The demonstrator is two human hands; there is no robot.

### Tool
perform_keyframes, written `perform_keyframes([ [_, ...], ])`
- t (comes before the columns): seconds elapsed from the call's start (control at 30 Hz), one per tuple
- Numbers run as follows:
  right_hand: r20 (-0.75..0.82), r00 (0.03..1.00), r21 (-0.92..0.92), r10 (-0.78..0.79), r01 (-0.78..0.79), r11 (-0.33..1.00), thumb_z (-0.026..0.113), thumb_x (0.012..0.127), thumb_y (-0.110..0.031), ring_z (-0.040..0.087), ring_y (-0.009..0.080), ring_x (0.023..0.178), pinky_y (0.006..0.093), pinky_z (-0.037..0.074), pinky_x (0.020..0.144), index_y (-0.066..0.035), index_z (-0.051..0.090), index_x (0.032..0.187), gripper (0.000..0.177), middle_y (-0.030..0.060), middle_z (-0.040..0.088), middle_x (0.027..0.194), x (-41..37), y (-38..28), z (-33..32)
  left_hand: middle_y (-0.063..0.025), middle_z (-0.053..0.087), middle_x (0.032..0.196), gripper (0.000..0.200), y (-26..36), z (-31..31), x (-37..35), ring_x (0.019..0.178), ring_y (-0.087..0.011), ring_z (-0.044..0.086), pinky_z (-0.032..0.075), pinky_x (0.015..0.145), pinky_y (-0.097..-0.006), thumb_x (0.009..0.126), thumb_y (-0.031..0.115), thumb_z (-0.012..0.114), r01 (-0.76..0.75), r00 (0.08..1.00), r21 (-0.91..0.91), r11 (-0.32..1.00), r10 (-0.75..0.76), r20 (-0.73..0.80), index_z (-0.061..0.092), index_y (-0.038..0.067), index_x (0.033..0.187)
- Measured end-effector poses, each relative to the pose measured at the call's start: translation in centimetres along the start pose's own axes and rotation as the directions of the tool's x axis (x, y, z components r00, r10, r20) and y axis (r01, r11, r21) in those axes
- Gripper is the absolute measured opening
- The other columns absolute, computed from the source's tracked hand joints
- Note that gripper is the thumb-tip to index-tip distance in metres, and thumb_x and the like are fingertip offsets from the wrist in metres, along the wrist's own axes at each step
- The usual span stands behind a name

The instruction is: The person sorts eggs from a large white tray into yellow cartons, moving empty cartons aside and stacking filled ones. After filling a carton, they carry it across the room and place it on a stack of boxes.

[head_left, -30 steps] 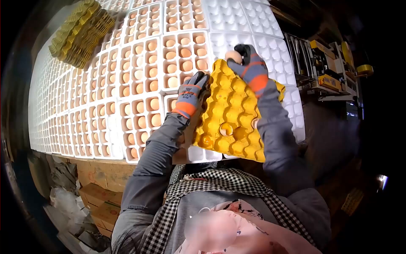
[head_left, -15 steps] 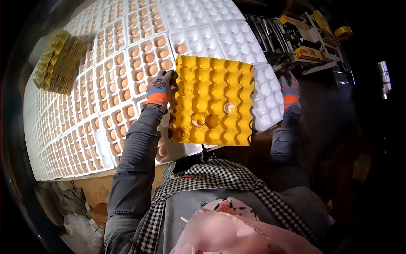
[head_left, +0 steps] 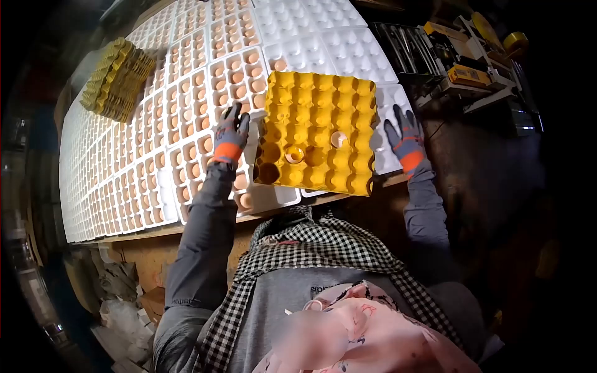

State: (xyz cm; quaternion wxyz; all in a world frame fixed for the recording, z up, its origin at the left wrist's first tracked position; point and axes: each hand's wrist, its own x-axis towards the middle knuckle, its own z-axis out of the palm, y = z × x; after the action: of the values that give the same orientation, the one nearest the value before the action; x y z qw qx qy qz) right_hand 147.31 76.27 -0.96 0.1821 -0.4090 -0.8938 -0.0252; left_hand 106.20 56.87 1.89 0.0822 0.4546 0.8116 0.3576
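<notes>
A yellow egg tray (head_left: pixel 320 112) lies in front of me on top of the white foam trays. In its cells are a broken eggshell with yellow liquid (head_left: pixel 294 154) and a pale piece of shell (head_left: pixel 339 140). Several cells near its lower left look wet or dark. My left hand (head_left: pixel 231 135), in a grey and orange work glove, hovers by the tray's left edge with fingers apart, holding nothing. Gloved likewise, my right hand (head_left: pixel 407 138) is spread over a white foam tray (head_left: pixel 387 118), just right of the yellow tray.
White trays filled with brown eggs (head_left: pixel 180 121) cover the table to the left. Egg-free white trays (head_left: pixel 298 28) lie at the back. A stack of yellow egg trays (head_left: pixel 118 81) stands far left. Past the table's right side is a roller rack (head_left: pixel 407 50) with yellow parts.
My left hand has come off the yellow tray's left edge. My right hand has moved in toward the tray and spread its fingers. The whole view has shifted slightly.
</notes>
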Motion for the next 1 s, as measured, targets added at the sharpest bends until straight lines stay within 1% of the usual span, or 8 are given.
perform_keyframes([
  [0.1,0.152,0.975,-0.026,0.161,-0.159,0.987,0.058,0.085,-0.05,0.043,0.0295,0.13,0.0443,0.022,0.112,-0.015,0.043,0.141,0.068,0.0158,0.054,0.132,-1.6,-7.9,-0.5,-0.0196,0.048,0.138,0.053,-0.3,0.9,-6.2,0.128,-0.0452,0.039,0.032,0.107,-0.0451,0.086,0.051,0.057,-0.075,0.993,0.44,0.895,0.029,0.111,0.061,0.016,0.126],
  [0.3,0.109,0.882,0.774,0.458,-0.364,0.518,0.072,0.082,-0.011,0.05,0.0274,0.117,0.0345,0.04,0.101,0.003,0.046,0.134,0.06,0.0167,0.053,0.13,-1.7,-10.3,-2.8,-0.0205,0.039,0.144,0.067,1.1,1.9,-9.4,0.137,-0.0469,0.022,0.022,0.111,-0.0527,0.074,0.046,0.075,0.062,0.997,-0.071,0.996,-0.065,-0.04,0.056,0.017,0.131],
  [0.33,-0.1,0.94,0.895,0.326,-0.058,0.442,0.07,0.083,-0.007,0.048,0.0252,0.121,0.0329,0.038,0.102,0.002,0.042,0.137,0.062,0.0144,0.05,0.134,-0.6,-10.3,-3.1,-0.0195,0.04,0.144,0.069,1.7,1.1,-9.6,0.138,-0.0424,0.025,0.025,0.111,-0.0492,0.076,0.038,0.076,0.083,0.995,-0.282,0.956,-0.096,-0.03,0.05,0.015,0.136],
  [0.43,0.227,0.951,0.967,0.209,-0.246,0.069,0.063,0.084,-0.005,0.05,0.0256,0.119,0.0335,0.041,0.099,0.0,0.041,0.139,0.059,0.0144,0.05,0.134,0.8,-12.3,-7.3,-0.0135,0.039,0.147,0.073,3.8,-5.3,-11.2,0.136,-0.0255,0.034,0.029,0.111,-0.0356,0.083,0.015,0.072,0.114,0.983,-0.885,0.452,-0.18,0.035,0.035,0.01,0.146],
  [0.53,0.403,0.896,0.912,-0.187,-0.411,0.0,0.057,0.086,-0.002,0.052,0.026,0.116,0.0342,0.043,0.096,-0.002,0.041,0.14,0.056,0.0144,0.05,0.134,3.7,-21.2,-9.3,-0.0075,0.039,0.147,0.063,-0.6,-16.0,-17.8,0.133,-0.016,0.037,0.03,0.108,-0.0286,0.089,0.005,0.061,-0.114,0.937,-0.885,0.452,-0.247,-0.247,0.034,0.004,0.146],
  [0.67,0.514,0.589,0.821,-0.624,-0.548,0.16,0.057,0.082,-0.004,0.056,0.0238,0.111,0.0333,0.047,0.091,-0.002,0.035,0.141,0.063,0.0114,0.054,0.128,2.1,-38.7,-7.7,-0.0085,0.054,0.131,0.059,-6.8,-26.5,-31.4,0.112,-0.0131,0.055,0.044,0.094,-0.0245,0.088,0.005,0.061,-0.016,0.713,-0.967,0.253,-0.675,-0.189,0.04,0.009,0.143],
  [0.77,0.556,0.249,0.557,-0.793,-0.82,0.133,0.062,0.077,-0.003,0.057,0.0235,0.112,0.035,0.048,0.091,-0.005,0.034,0.143,0.071,0.0111,0.053,0.13,-4.7,-54.4,-8.2,-0.0105,0.052,0.132,0.057,-11.2,-31.7,-44.3,0.118,-0.0163,0.051,0.04,0.1,-0.0286,0.088,0.01,0.06,0.01,0.442,-0.893,0.449,-0.804,-0.399,0.042,0.003,0.141],
  [1.0,0.384,-0.363,-0.046,-0.849,-0.926,0.376,0.06,0.088,-0.014,0.052,0.0281,0.122,0.043,0.045,0.102,-0.006,0.034,0.143,0.061,0.0118,0.049,0.137,-21.3,-79.5,0.8,-0.0062,0.05,0.134,0.046,-25.3,-36.3,-71.0,0.119,-0.0155,0.049,0.039,0.101,-0.0264,0.097,0.014,0.054,0.046,0.017,-0.894,0.446,-0.895,-0.446,0.043,0.001,0.139],
])
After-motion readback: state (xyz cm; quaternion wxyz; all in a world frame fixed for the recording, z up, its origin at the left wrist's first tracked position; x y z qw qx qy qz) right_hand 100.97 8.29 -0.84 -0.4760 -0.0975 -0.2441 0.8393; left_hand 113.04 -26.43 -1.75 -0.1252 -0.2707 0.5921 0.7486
